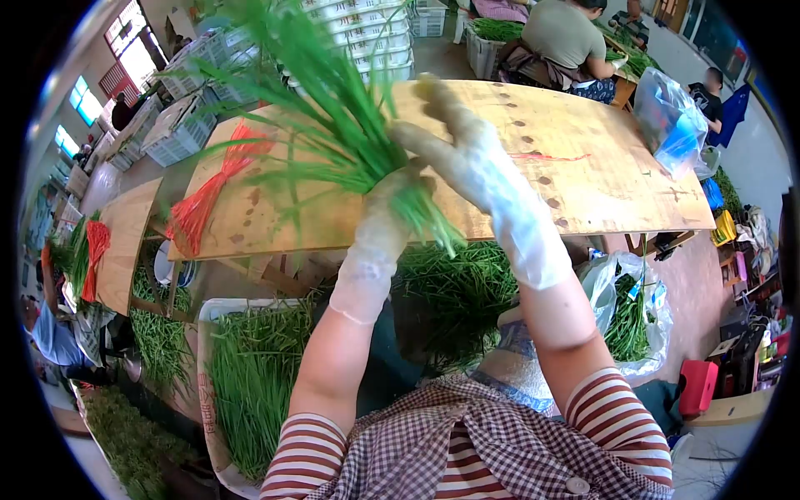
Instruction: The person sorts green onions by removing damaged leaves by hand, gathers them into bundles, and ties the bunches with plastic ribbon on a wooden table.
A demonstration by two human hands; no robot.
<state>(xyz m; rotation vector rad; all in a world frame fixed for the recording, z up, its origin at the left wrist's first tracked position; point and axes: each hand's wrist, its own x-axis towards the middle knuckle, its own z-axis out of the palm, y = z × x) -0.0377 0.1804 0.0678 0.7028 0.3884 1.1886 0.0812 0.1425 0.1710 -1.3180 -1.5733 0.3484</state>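
L fingers (406,173) round stalks (354,133), long, grn, pale-ended

One raised bunch of green stalks (354,137), upper center; two bundles of red ties (198,210), left; one red case (698,387), lower right.

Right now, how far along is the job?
Looks done: stalks gathered into one bunch. In hand: the left hand grips it, the right hand open beside; blur hides any tie. Seemingly remaining: loose greens in the crate, with red ties on the table.
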